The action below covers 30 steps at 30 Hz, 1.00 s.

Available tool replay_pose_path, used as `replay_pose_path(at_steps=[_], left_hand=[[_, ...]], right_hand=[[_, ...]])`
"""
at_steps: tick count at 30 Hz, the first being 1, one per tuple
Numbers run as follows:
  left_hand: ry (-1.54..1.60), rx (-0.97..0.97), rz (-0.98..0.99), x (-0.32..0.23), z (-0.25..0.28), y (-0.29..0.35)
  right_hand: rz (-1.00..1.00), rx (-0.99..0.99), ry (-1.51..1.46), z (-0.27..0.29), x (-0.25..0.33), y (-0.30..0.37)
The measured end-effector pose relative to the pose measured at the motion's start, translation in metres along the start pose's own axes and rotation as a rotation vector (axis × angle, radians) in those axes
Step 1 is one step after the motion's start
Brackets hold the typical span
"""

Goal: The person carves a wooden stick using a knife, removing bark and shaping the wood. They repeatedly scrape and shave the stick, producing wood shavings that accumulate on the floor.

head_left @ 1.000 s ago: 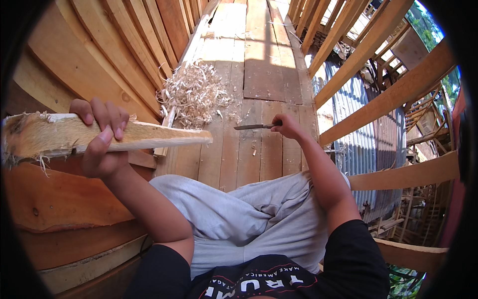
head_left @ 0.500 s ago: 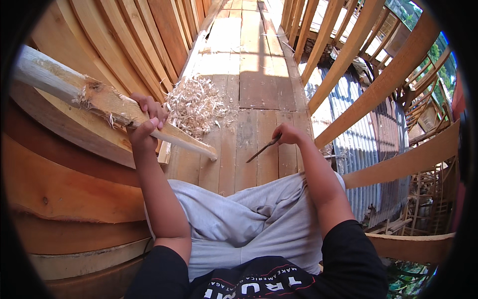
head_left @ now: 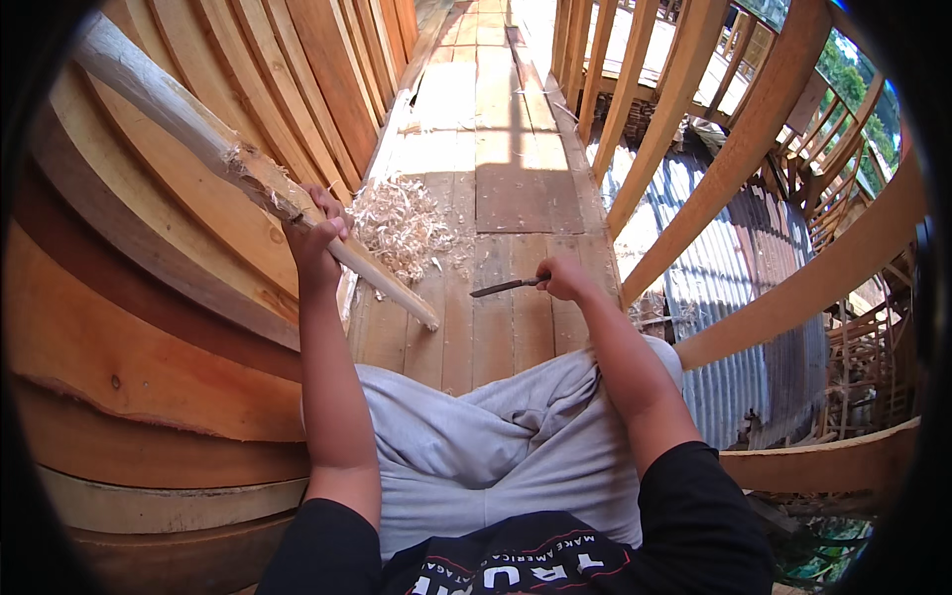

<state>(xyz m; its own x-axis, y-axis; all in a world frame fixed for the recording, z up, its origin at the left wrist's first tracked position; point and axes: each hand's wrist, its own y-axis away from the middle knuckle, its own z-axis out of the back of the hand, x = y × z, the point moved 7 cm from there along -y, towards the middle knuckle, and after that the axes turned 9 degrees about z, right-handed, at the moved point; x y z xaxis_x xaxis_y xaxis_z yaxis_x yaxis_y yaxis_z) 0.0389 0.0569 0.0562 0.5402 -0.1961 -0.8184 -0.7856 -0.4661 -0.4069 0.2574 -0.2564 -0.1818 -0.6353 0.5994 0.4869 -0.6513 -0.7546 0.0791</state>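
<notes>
My left hand (head_left: 319, 238) is wrapped round a long wooden pole (head_left: 198, 129), which slants from the upper left down toward the floor in front of me. Its bark is shaved off along the lower part, and a rough, frayed patch shows just above my grip. In my right hand (head_left: 563, 279) is a dark-bladed knife (head_left: 504, 288), gripped by its handle. The blade points left toward the pole and stays apart from it. A pile of curled wood shavings (head_left: 402, 226) lies just beyond the pole's lower end.
A plank wall (head_left: 149, 397) rises close on my left. On the right runs a slatted wooden railing (head_left: 684, 208), with corrugated metal sheets (head_left: 734, 297) below it. The plank floor (head_left: 496, 248) stretches ahead, with scattered shavings. My legs in grey trousers (head_left: 486, 436) are nearest.
The knife has swung from slanting down-left to nearly level, its tip rising and moving left. The pole has tilted more steeply, and my left hand shifted slightly right with it.
</notes>
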Motion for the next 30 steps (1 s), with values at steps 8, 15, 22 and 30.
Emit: replay_pose_path(at_steps=[8,15,22,30], left_hand=[[0.032,-0.036,-0.036,-0.008,0.009,0.027],[0.054,-0.065,-0.060,-0.023,0.033,0.037],[0.073,-0.079,-0.046,-0.023,0.044,0.032],[0.086,-0.074,-0.041,-0.024,0.039,0.031]], right_hand=[[0.046,0.080,0.079,-0.027,-0.007,0.002],[0.217,0.157,-0.041,-0.035,0.029,0.000],[0.371,0.448,-0.149,-0.066,0.062,0.002],[0.315,0.328,-0.228,-0.067,0.038,-0.012]])
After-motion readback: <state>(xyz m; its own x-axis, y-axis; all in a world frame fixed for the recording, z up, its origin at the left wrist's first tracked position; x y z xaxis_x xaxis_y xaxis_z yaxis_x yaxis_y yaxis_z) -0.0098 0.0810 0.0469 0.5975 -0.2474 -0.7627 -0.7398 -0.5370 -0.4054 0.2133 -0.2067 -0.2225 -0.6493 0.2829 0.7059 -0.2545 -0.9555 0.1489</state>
